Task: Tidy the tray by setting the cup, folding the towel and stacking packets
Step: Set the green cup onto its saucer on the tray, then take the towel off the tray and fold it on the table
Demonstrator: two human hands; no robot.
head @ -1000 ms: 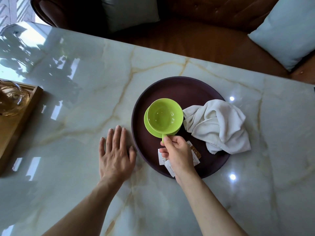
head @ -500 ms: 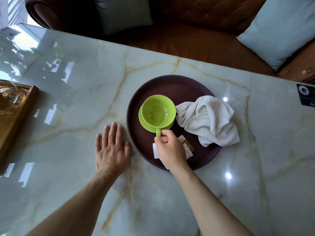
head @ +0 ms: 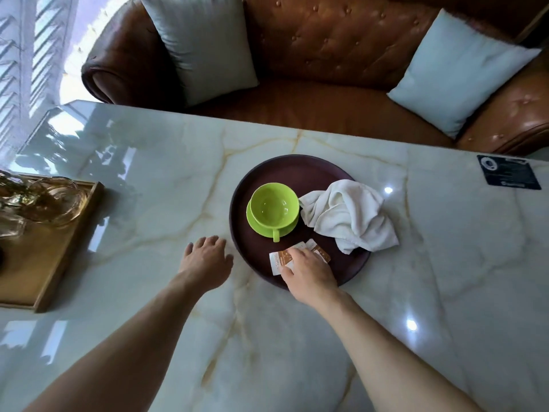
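A lime green cup [head: 273,208] stands upright on its matching saucer [head: 258,228] in the left half of the round dark tray [head: 297,169], handle pointing towards me. A crumpled white towel [head: 347,215] lies on the tray's right side, spilling over the rim. Small white and brown packets [head: 277,260] lie scattered at the tray's front. My right hand [head: 309,272] is on them, thumb and forefinger pinching one packet; it hides part of the others. My left hand [head: 205,260] lies flat on the marble table, just left of the tray.
A wooden tray [head: 38,263] with glassware [head: 50,200] sits at the table's left edge. A black card [head: 508,172] lies at the far right. Behind the table stands a brown leather sofa [head: 335,46] with two pale cushions.
My right hand has let go of the cup handle and dropped back onto the packets. The cup stays on its saucer. The view has tilted up; my left hand has hardly moved.
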